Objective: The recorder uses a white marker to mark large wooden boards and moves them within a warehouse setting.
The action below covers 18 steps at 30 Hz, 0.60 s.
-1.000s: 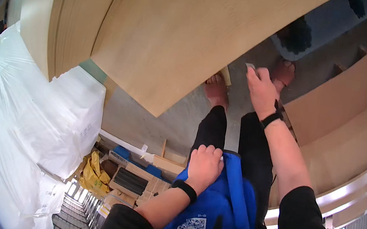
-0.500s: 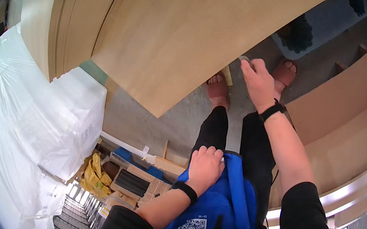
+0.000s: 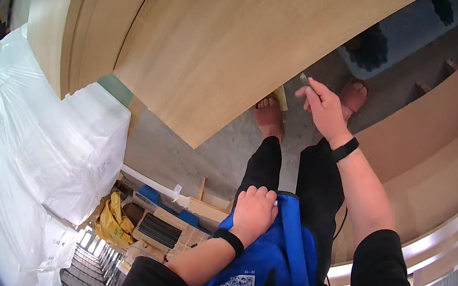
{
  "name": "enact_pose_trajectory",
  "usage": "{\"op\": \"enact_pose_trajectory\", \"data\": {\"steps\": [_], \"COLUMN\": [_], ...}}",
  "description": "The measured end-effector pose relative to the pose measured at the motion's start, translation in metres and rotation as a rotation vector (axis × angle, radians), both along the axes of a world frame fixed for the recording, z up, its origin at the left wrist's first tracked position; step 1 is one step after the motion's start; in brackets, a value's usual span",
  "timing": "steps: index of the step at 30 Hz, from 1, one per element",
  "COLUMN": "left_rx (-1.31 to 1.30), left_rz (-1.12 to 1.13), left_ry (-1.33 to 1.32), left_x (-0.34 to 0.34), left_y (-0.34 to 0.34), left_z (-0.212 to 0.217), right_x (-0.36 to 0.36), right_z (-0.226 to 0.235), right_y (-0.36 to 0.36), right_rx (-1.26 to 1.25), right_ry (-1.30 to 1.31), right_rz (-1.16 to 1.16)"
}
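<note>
My right hand is raised beside the edge of a large wooden panel. Its thumb and index finger pinch a small pale piece, too small to name; the other fingers look slightly blurred. My left hand lies closed against the upper edge of a blue apron on my front. A bit of white shows beside its fingers, but what they hold is mostly hidden. The panel's near corner points toward me, apart from both hands.
White plastic-wrapped stacks stand on the left. Below them are a yellow bag and cardboard boxes. Curved brown boards line the right. My sandalled feet are on the grey floor, close to the panel.
My right hand has turned a little and its fingers have spread slightly, so the small pale piece shows at the fingertips. My left hand stays at the apron.
</note>
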<state>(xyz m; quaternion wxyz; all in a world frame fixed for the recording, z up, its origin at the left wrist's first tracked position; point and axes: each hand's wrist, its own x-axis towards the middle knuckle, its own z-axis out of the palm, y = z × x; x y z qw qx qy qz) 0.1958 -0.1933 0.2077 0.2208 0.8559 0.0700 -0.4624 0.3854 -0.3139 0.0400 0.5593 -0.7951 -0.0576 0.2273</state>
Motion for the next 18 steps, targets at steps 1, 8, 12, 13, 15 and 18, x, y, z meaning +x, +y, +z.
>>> {"op": "enact_pose_trajectory", "data": {"steps": [1, 8, 12, 13, 15, 18], "left_rx": [0.002, 0.000, -0.006, -0.005, -0.003, 0.001], "left_rz": [0.002, -0.009, -0.012, -0.009, -0.004, 0.014], "left_ry": [-0.004, 0.018, 0.020, 0.018, 0.012, 0.010], "left_x": [-0.001, 0.004, 0.006, 0.006, 0.006, 0.007], "left_y": [0.000, 0.000, -0.002, -0.002, -0.001, -0.001], "left_z": [0.000, -0.001, 0.000, 0.000, 0.000, 0.000], "right_x": [0.002, 0.028, 0.035, 0.036, 0.038, 0.043], "right_z": [0.006, 0.001, -0.017, -0.020, -0.020, -0.016], "right_y": [0.003, 0.011, 0.001, -0.001, -0.005, -0.014], "right_rx": [0.203, 0.047, 0.023, 0.025, 0.028, -0.026], "right_ry": [0.563, 0.631, 0.433, 0.432, 0.426, 0.408], "right_rz": [-0.126, -0.043, 0.050, 0.071, 0.093, 0.148]}}
